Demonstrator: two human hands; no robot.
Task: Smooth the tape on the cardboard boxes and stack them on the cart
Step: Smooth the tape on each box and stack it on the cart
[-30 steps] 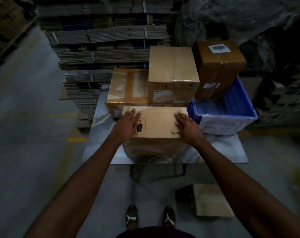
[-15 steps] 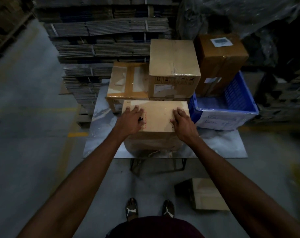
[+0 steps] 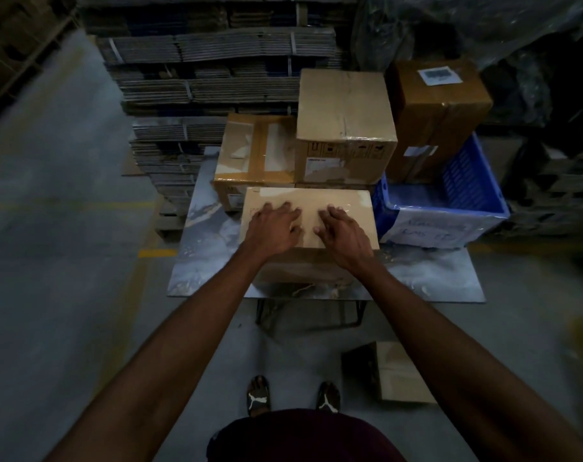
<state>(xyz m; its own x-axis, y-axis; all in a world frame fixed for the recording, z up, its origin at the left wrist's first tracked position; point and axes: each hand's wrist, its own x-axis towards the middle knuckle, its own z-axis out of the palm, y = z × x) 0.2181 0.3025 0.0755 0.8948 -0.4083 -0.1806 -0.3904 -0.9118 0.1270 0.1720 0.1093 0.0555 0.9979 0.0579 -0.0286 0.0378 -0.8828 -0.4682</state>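
A brown cardboard box (image 3: pixel 308 199) stands at the near edge of a flat grey cart (image 3: pixel 203 261). My left hand (image 3: pixel 275 225) and my right hand (image 3: pixel 342 228) lie flat on the box's top, fingers spread, close together near its middle. Behind it sit a taped box (image 3: pixel 256 148) and a taller box (image 3: pixel 345 121) stacked on another. At the back right, a darker brown box (image 3: pixel 440 108) with a white label leans into a blue crate (image 3: pixel 457 208).
Bundles of flattened cardboard (image 3: pixel 216 68) are piled behind the cart. A small box (image 3: pixel 393 371) lies on the concrete floor by my right foot. Yellow floor lines (image 3: pixel 156 252) run at the left. Dark plastic-wrapped goods (image 3: pixel 483 25) stand at the right.
Both hands have slid inward across the box top, from its outer edges toward the middle, and now lie close together.
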